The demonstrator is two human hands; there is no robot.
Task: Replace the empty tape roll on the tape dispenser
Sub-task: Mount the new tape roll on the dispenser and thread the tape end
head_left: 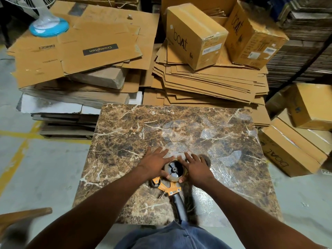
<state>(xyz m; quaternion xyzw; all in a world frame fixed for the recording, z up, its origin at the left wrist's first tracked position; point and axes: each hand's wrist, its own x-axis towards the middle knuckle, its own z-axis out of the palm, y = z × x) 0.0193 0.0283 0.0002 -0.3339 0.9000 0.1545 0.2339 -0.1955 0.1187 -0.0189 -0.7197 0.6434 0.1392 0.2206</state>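
A hand-held tape dispenser (168, 186) with an orange frame and a black handle lies flat on the brown marble-patterned table (125, 126). On its black hub sits a tape roll (174, 170). My left hand (155, 163) presses the roll's left side, thumb on its lower rim and fingers spread on the table. My right hand (196, 167) presses the right side the same way. Behind my right hand a brown cardboard ring (206, 159) lies partly hidden on the table.
Clear plastic film (221, 159) covers the table's right half. Flattened cartons (206, 83) are stacked behind, with boat boxes (194, 35) on top and more boxes (294, 150) at the right. A fan base (49, 26) stands back left; a wooden piece (27, 215) is at lower left.
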